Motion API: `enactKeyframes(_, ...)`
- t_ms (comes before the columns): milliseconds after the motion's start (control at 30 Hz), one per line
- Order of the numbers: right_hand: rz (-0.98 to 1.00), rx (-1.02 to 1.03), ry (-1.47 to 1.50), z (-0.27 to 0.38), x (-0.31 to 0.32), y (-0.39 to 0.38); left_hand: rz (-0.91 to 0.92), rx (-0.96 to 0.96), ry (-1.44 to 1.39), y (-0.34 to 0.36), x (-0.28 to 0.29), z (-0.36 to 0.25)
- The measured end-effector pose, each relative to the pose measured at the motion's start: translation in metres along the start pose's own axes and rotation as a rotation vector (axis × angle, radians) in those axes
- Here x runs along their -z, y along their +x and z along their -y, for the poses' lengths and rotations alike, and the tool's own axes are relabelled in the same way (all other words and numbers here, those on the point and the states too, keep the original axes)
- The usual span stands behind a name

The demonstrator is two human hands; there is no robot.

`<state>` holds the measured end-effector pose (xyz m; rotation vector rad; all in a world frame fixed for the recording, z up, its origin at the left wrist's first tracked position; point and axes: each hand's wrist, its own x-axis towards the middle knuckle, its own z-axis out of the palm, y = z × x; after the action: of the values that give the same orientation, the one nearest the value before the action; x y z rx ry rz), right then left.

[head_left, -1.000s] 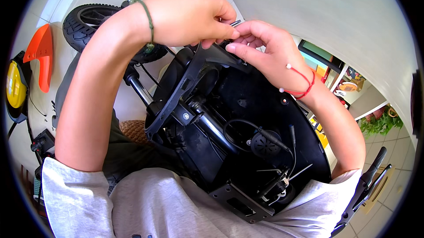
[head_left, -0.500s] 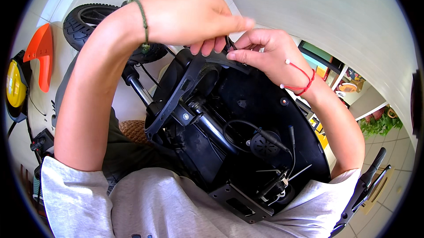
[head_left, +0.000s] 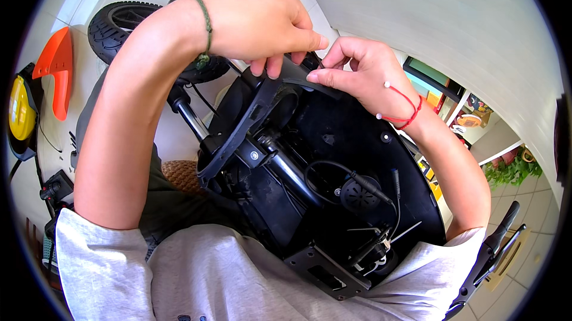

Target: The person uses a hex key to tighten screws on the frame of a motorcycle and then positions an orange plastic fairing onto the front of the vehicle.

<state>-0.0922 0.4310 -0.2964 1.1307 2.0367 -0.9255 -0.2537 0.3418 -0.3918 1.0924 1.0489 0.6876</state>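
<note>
A black plastic shell (head_left: 372, 133), open on my side, leans against my body. It surrounds a shiny metal tube (head_left: 293, 175), a round slotted disc (head_left: 359, 193) and a black cable (head_left: 370, 185) with a connector. My left hand (head_left: 262, 26) is bent over the shell's far edge, its fingers curled; what they grip is hidden beneath it. Opposite it, my right hand (head_left: 369, 76) pinches at the same edge, where a thin dark piece shows between the hands, too small to name. A black trim strip (head_left: 229, 145) runs from there toward me.
Beyond my left arm lies a black-tyred wheel (head_left: 111, 29). Farther left are an orange plastic piece (head_left: 61, 73) and a yellow-and-black part (head_left: 22, 112). A metal bracket (head_left: 328, 274) projects near my shirt. Shelves (head_left: 473, 121) and a plant (head_left: 517, 166) stand right.
My left hand has shifted slightly right and its fingers have moved at the edge. The right hand keeps its pinch in nearly the same place. The shell has barely shifted.
</note>
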Motion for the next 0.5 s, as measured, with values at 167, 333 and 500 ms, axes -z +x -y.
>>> enactKeyframes(167, 0.011, -0.012, -0.042, 0.000, 0.000, 0.000, -0.038, -0.119, -0.009, 0.005, 0.000, 0.003)
enactKeyframes(333, 0.076, 0.027, 0.047, 0.002, -0.001, -0.001, -0.154, -0.350, -0.075, 0.011, -0.009, 0.015)
enactKeyframes(500, 0.078, 0.181, 0.049, -0.017, 0.002, 0.003, -0.305, -0.547, 0.270, 0.012, -0.009, 0.011)
